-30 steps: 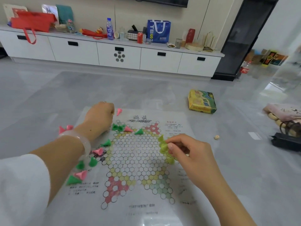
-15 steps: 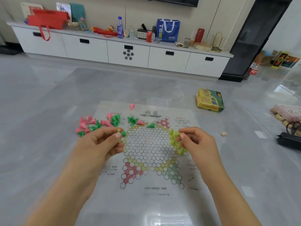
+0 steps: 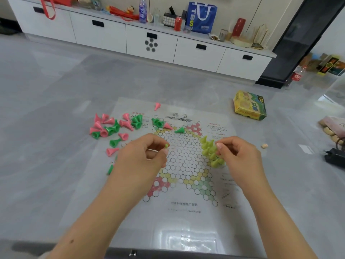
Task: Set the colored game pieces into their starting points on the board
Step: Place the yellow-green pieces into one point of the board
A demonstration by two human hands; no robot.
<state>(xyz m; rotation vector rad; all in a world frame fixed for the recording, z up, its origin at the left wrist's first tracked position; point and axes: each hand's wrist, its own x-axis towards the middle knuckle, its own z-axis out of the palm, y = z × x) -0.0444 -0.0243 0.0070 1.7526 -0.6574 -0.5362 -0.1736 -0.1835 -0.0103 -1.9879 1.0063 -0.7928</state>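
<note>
— What differs from half a second ago?

— Little: both hands stay over the board in about the same poses, and the view has dipped, cutting off the top of the white cabinet.

— Where are the pieces relative to the hands?

— The left hand has its fingers curled, pinching a small green piece at its fingertips above the board's left part. The right hand is curled too, fingertips at the cluster of yellow-green pieces standing on the right point; whether it grips one I cannot tell. Loose pink and green pieces lie far left of the left hand, some on the floor, some on the sheet.

— Shapes and materials?

— The pieces are small plastic cones with flared bases. The board is a thin glossy sheet (printed with hexagonal cells) on grey polished floor. A yellow-green cardboard box lies far right.
</note>
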